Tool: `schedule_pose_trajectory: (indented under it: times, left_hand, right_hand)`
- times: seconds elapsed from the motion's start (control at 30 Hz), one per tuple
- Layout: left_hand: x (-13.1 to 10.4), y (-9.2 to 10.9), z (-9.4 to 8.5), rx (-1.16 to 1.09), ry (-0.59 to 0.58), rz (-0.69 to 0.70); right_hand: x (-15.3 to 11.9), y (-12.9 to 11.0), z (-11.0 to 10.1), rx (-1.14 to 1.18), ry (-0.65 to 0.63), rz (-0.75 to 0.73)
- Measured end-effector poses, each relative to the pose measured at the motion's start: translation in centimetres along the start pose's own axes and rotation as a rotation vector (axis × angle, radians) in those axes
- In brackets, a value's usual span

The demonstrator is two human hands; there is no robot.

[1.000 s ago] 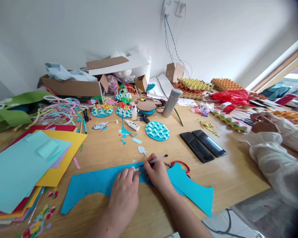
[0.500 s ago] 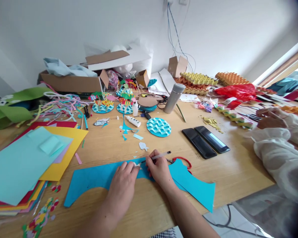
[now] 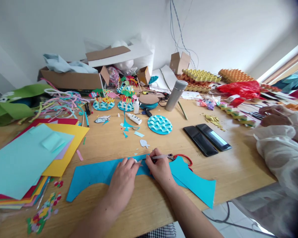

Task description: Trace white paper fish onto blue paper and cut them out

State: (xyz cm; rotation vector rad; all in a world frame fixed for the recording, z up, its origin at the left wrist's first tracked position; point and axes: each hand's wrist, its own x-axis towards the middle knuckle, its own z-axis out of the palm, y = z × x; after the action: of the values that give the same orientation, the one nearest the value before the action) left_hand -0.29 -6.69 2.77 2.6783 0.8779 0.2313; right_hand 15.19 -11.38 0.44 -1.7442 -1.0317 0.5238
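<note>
My left hand [image 3: 123, 178] lies with fingers out on a sheet of blue paper [image 3: 89, 173], its fingertips pressing on a small white paper cutout [image 3: 137, 161], mostly covered. In my right hand [image 3: 161, 170] is a pen [image 3: 166, 156], its tip down at the cutout's edge. Under and beside my right hand lies another piece of blue paper [image 3: 196, 181] with curved edges. Red-handled scissors [image 3: 186, 158] lie partly beneath that piece. A fish-shaped white cutout [image 3: 144, 143] rests just beyond my hands.
Coloured paper sheets [image 3: 20, 162] are stacked at left. Ahead are a wavy blue disc [image 3: 160, 124], a glue bottle [image 3: 134, 118] and a grey flask [image 3: 176, 96]. Two phones [image 3: 200, 141] lie at right, near another person's sleeves [image 3: 275, 145]. The table's front edge is close.
The pen in my right hand has tilted lower, its back end dropping towards the scissors. My left hand stays pressed on the cutout. The whole view has shifted slightly.
</note>
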Motion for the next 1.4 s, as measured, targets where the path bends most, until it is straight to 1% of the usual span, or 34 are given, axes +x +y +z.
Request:
schedule_pose_trajectory:
  times: [0.13, 0.2, 0.43, 0.67, 1.0, 1.4]
  left_hand:
    - [-0.09, -0.03, -0.11, -0.025, -0.010, 0.000]
    - [-0.14, -0.01, -0.17, -0.025, -0.008, -0.003]
    - [0.02, -0.07, -0.07, -0.029, 0.007, -0.007]
    - [-0.13, 0.07, -0.18, -0.022, 0.007, -0.009]
    - [-0.18, 0.08, -0.19, -0.018, 0.004, -0.006]
    - [-0.07, -0.12, 0.11, -0.013, 0.013, 0.005]
  right_hand:
    - [0.09, -0.06, -0.09, -0.028, 0.027, -0.091]
    - [0.15, 0.00, -0.11, -0.042, 0.032, -0.112]
    - [0.11, 0.32, -0.04, -0.032, -0.002, -0.098]
    - [0.07, 0.07, -0.19, -0.039, 0.004, -0.131]
    - [-0.05, -0.05, -0.20, -0.021, -0.015, -0.111]
    - [-0.21, -0.02, -0.20, -0.032, -0.033, -0.135]
